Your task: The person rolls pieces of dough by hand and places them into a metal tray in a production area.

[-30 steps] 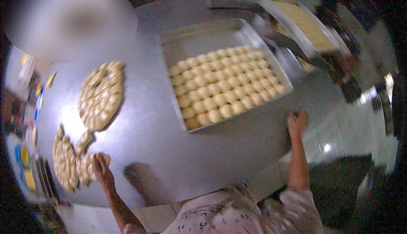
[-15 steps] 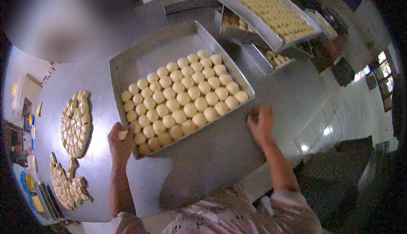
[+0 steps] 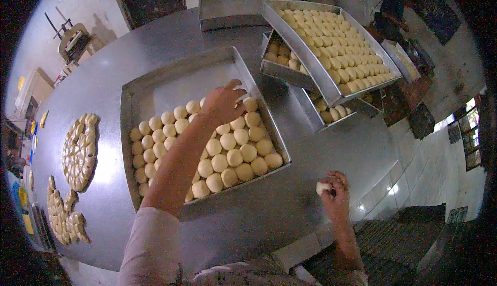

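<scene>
A metal tray [image 3: 261,84] holds several rows of round dough balls [image 3: 228,141], with a bare strip at its far end. My left hand [image 3: 225,103] reaches across it to the far-right end of the rows, fingers bent and apart; what lies under the palm is hidden. My right hand [image 3: 335,192], right of the tray, has its fingers curled round a pale dough piece [image 3: 324,187] over the steel table [image 3: 336,151]. On the left lie two flattened masses of cut dough pieces [image 3: 77,154] [image 3: 64,216].
At the back right, stacked trays [image 3: 331,100] of dough balls stand beside an upturned-looking metal pan [image 3: 228,3]. Another long tray [image 3: 401,58] is beyond them. A wall-side press-like device [image 3: 72,42] stands at back left; a dark-clothed person [image 3: 391,14] is at far right.
My left hand has moved from the tray's near-left corner, where it held dough, to the far rows. My right hand sits farther right relative to the tray. The camera view has shifted.
</scene>
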`<state>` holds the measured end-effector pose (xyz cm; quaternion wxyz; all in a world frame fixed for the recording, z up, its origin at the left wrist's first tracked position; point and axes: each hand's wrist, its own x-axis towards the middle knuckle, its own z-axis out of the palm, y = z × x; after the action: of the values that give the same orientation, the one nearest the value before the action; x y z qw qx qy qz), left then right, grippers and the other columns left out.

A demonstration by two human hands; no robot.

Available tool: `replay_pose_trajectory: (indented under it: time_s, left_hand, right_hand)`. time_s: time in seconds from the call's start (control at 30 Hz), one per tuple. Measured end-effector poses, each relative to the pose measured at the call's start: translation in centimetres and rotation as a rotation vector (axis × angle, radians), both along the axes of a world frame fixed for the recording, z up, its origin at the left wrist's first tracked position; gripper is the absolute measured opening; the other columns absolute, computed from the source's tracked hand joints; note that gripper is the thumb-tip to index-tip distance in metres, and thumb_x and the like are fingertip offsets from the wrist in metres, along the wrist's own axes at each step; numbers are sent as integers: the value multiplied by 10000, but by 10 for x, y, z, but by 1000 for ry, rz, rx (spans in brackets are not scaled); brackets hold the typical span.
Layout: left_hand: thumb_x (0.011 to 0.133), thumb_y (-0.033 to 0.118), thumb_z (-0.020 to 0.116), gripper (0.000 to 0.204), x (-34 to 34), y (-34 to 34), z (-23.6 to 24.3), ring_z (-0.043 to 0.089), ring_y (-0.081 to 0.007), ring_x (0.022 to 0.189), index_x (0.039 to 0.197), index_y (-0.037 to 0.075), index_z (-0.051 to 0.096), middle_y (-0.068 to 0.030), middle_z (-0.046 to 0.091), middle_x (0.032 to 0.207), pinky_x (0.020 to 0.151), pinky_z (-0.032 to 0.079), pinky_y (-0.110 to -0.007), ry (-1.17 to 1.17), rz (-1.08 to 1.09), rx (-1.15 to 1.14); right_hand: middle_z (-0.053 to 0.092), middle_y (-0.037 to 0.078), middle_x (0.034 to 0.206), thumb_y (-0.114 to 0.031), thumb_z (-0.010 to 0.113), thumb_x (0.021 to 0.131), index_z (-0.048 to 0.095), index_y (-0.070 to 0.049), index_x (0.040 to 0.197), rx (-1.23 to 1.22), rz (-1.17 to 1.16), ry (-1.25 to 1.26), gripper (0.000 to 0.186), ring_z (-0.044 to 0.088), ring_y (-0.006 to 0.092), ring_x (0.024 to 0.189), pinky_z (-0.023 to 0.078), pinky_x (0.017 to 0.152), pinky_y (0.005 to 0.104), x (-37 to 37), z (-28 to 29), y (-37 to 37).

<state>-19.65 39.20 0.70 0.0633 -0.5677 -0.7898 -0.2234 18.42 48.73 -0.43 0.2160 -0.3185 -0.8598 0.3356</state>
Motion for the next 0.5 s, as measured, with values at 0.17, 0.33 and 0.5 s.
replay_pose_trajectory:
  time_s: [0.17,0.33,0.5]
  left_hand:
    - [705,285,543,365,-22,1,-21,568,-310,888,1001,79,596,-114,503,1124,784,476,-380,-28,112,-312]
    - [677,197,574,455,-8,-23,-11,529,-361,967,1113,79,520,-160,476,1181,834,454,-415,-51,117,-169]
    - [724,107,632,469,24,-110,59,522,-282,999,1152,32,453,-188,509,1095,838,431,-377,-506,220,9]
  right_hand:
    - [493,78,1057,-103,563,763,441,-17,1127,-352,241,656,393,492,183,970,417,838,334,-110,94,9]
    - [531,128,904,-137,577,776,502,-42,976,315,171,923,233,538,277,880,443,780,359,-251,122,15]
    - [589,166,896,-117,531,798,539,-27,973,473,259,303,197,565,321,846,453,754,396,-256,41,26]
